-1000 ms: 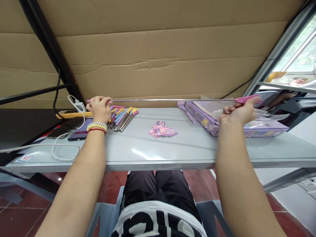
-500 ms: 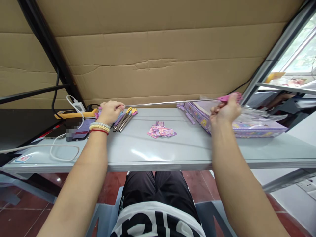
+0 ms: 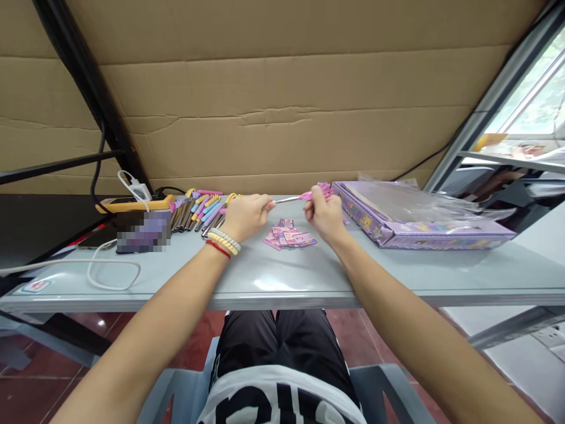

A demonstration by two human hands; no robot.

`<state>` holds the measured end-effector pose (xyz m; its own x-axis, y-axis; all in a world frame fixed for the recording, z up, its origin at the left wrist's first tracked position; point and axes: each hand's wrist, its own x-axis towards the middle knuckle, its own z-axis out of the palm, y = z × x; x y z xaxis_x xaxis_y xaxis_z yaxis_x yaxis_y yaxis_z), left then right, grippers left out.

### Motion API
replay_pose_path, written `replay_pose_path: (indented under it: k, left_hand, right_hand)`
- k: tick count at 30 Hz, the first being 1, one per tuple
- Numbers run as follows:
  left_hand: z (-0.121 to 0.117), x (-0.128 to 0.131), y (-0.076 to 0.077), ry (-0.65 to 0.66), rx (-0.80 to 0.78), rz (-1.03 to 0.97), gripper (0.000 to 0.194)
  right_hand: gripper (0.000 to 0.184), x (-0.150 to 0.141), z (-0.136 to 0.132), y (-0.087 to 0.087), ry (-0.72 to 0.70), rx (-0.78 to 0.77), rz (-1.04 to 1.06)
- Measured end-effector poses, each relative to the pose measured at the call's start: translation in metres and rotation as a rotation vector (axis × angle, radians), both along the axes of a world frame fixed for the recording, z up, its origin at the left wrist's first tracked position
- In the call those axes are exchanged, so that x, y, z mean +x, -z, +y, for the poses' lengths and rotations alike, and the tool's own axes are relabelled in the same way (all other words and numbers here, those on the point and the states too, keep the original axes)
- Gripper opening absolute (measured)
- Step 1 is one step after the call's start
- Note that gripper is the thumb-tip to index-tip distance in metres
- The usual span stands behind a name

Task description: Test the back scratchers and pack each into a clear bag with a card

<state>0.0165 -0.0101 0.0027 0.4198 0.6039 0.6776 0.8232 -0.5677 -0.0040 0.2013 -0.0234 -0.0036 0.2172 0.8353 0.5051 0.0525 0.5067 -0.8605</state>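
A thin metal telescopic stick (image 3: 286, 200) runs level between my hands, just above the desk. My left hand (image 3: 247, 217), with beaded bracelets and a red string at the wrist, is closed round one end of it, and a bit of pink shows behind the fingers. My right hand (image 3: 324, 217) pinches the pink piece at the other end. Below and between them lies a small heap of pink and purple printed cards (image 3: 289, 235). Several sticks with coloured grips and metal shafts (image 3: 194, 211) lie left of my left hand, which partly covers them.
On the right stands a purple printed box (image 3: 441, 235) with clear plastic bags (image 3: 410, 200) on it. To the left are a phone (image 3: 145, 232), a yellow-edged object (image 3: 132, 205) and a white cable (image 3: 110, 285). A cardboard wall (image 3: 282, 129) closes off the grey desk's back (image 3: 282, 274).
Both hands have come together over the desk's middle, the right one moving far left and the left one right. The long stick has collapsed to a short length.
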Motion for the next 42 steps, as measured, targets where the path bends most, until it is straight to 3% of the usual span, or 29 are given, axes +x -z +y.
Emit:
replay_pose_path:
  k: [6,11,16,21,30,42]
  left_hand:
    - [-0.01,0.021,0.007,0.088,-0.019,0.001,0.039]
    - [-0.005,0.008,0.004,0.136,-0.03,-0.012,0.042]
    - [0.0,-0.005,0.001,0.225,-0.113,-0.089,0.04]
    - [0.004,-0.011,-0.002,0.175,-0.21,-0.158,0.048]
    - [0.011,-0.025,-0.003,0.079,-0.209,-0.192,0.052]
    - [0.012,-0.024,0.001,0.165,-0.31,-0.117,0.053]
  right_hand:
    - [0.066,-0.011,-0.006,0.005,-0.1,0.006,-0.2]
    - [0.068,-0.004,-0.006,0.007,0.023,0.065,-0.386]
    - [0.069,0.001,-0.006,0.01,0.026,0.15,-0.542]
    - [0.071,0.006,-0.005,0.01,0.062,0.184,-0.572]
    - [0.063,0.016,0.0,0.012,0.158,0.219,-0.485]
    - [0.06,0.019,0.001,0.012,0.156,0.192,-0.516]
